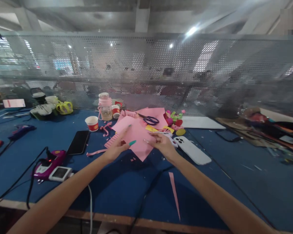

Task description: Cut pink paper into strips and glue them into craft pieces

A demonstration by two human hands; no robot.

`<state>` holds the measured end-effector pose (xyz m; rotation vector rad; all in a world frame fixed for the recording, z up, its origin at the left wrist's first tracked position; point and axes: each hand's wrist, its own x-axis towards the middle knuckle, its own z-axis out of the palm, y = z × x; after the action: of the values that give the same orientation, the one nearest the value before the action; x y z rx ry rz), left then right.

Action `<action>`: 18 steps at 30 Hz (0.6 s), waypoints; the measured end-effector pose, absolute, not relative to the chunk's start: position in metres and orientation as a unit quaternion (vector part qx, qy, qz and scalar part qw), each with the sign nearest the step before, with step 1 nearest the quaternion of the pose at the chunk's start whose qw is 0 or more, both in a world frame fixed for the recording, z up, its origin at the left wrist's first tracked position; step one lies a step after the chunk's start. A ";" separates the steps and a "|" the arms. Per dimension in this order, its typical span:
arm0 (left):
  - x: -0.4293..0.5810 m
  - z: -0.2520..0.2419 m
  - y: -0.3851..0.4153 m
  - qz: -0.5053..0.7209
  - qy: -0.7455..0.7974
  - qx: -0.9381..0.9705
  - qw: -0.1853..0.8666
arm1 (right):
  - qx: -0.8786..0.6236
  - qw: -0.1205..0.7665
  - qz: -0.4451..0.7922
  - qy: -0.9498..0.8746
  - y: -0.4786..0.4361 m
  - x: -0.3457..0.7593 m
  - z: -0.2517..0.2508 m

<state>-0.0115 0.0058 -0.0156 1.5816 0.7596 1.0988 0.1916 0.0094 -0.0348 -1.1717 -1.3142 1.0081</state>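
A sheet of pink paper [139, 136] is held a little above the blue table, one corner pointing toward me. My left hand [116, 149] grips its left side, with the green-nailed thumb and a finger lying over the sheet. On the right edge, my right hand [164, 145] pinches the paper between thumb and fingers. Just behind it, scissors [151, 120] with dark blue handles rest on more pink paper [160, 113]. Pink cut strips [106, 129] lie to the left, and a long pink sliver [174, 195] lies nearer to me.
A paper cup [92, 123] and a pink-topped bottle [104, 106] stand behind on the left. A dark phone [78, 142], a purple power strip [50, 165] with cables and a glue gun [22, 130] are farther left. On the right lies a white phone [192, 150]; a perforated metal panel [146, 71] closes the back.
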 end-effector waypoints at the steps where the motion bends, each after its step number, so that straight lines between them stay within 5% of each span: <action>1: -0.012 -0.015 0.006 0.475 0.328 0.654 0.489 | -0.490 0.523 0.421 -0.556 0.010 0.195 -0.037; 5: -0.021 -0.013 0.015 0.534 0.413 0.626 0.391 | -0.470 0.517 0.399 -0.595 0.014 0.205 -0.043; 18: -0.033 -0.006 0.024 0.500 0.482 0.542 0.474 | -0.496 0.488 0.248 -0.674 0.009 0.213 -0.044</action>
<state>-0.0335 0.0242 -0.0057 1.3251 1.1789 1.2222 0.2133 0.0087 -0.0436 -1.2070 -1.6385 0.6022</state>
